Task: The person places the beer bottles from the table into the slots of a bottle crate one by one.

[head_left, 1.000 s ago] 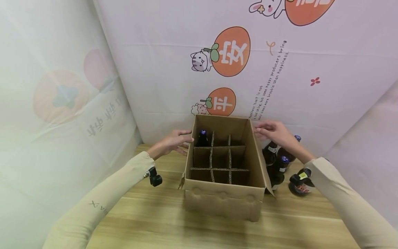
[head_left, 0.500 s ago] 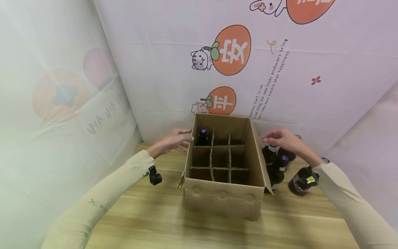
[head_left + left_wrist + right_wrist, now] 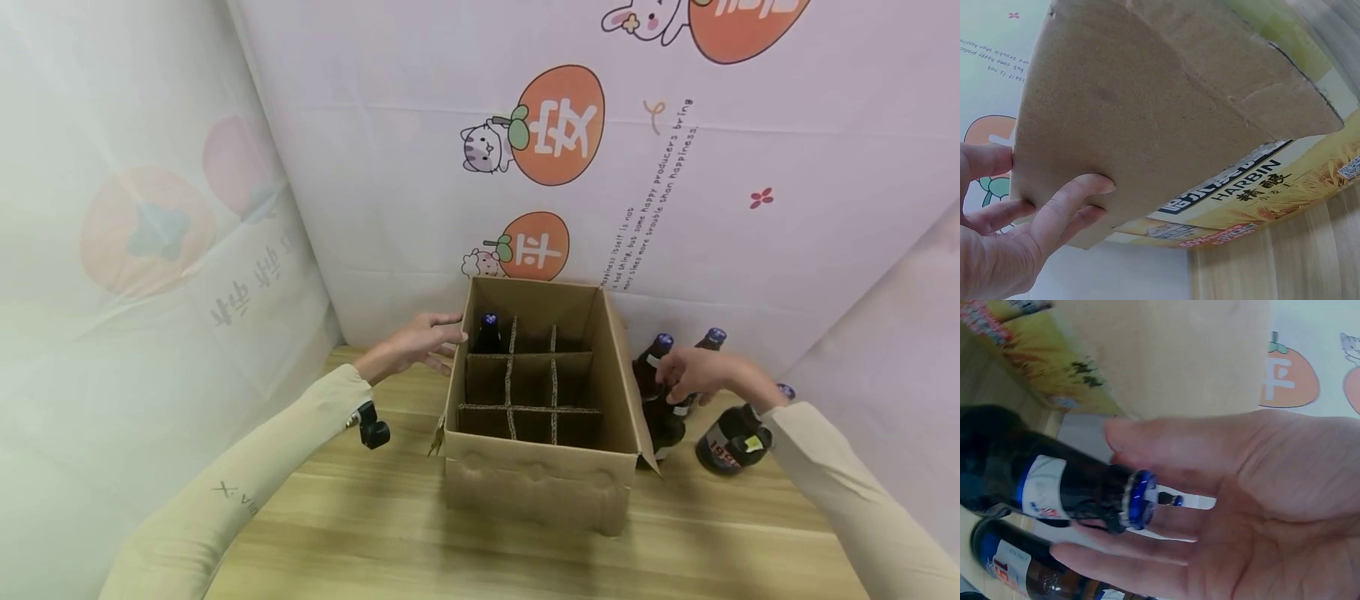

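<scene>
An uncovered cardboard box with crossed dividers stands on the table; one dark bottle with a blue cap sits in its far left compartment. My left hand rests its fingertips on the box's left side. In the left wrist view those extended fingers touch the brown flap. To the right of the box, my right hand is over a group of dark beer bottles. In the right wrist view, its loosely spread fingers lie around the neck of a blue-capped beer bottle, without a visible grip.
Another beer bottle stands right of the group, with a further blue cap partly behind my right wrist. A printed cloth hangs behind the box. Wooden tabletop extends in front of it.
My right hand has moved from beside the box's upper right edge, right and down to the bottle group. My left hand and the box stay in place.
</scene>
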`<state>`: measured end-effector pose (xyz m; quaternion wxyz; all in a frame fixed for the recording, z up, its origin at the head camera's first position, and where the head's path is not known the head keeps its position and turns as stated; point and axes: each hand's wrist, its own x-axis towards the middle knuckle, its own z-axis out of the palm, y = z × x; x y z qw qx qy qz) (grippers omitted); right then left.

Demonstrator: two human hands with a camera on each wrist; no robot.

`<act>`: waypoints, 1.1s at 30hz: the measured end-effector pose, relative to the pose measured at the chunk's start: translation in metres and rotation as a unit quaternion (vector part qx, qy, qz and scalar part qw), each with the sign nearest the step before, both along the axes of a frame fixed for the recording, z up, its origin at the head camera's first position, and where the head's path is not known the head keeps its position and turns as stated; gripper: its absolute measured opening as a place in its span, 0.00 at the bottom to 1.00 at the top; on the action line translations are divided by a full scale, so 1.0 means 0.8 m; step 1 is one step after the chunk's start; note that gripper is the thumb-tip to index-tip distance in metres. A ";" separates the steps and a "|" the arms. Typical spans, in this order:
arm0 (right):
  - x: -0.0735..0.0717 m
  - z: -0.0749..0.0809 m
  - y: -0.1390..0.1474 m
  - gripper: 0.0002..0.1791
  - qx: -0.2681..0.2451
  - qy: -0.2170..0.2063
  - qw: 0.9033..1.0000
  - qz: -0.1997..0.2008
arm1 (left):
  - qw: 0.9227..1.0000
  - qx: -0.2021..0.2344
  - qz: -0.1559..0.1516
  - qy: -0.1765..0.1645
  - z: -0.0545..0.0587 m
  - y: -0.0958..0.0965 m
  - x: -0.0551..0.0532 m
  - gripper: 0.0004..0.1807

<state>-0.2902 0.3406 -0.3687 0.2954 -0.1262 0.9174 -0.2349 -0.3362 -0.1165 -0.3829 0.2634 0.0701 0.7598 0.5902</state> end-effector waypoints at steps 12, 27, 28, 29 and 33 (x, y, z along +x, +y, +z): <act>-0.004 -0.023 0.000 0.23 0.047 -0.004 0.997 0.059 | 1.000 -0.008 -0.002 0.002 0.000 0.000 0.003 0.39; 0.004 -0.066 0.061 0.20 -0.071 0.155 0.983 0.073 | 1.000 0.002 -0.009 0.008 -0.004 0.003 0.001 0.39; 0.006 -0.069 0.063 0.19 -0.085 0.163 0.981 0.063 | 1.000 0.002 -0.009 0.008 -0.004 0.003 0.001 0.39; 0.008 -0.073 0.065 0.18 -0.099 0.169 0.979 0.055 | 1.000 0.002 -0.008 0.008 -0.004 0.002 0.001 0.39; 0.014 -0.087 0.069 0.18 -0.149 0.157 0.976 0.026 | 1.000 0.002 -0.003 0.006 -0.003 0.000 0.000 0.39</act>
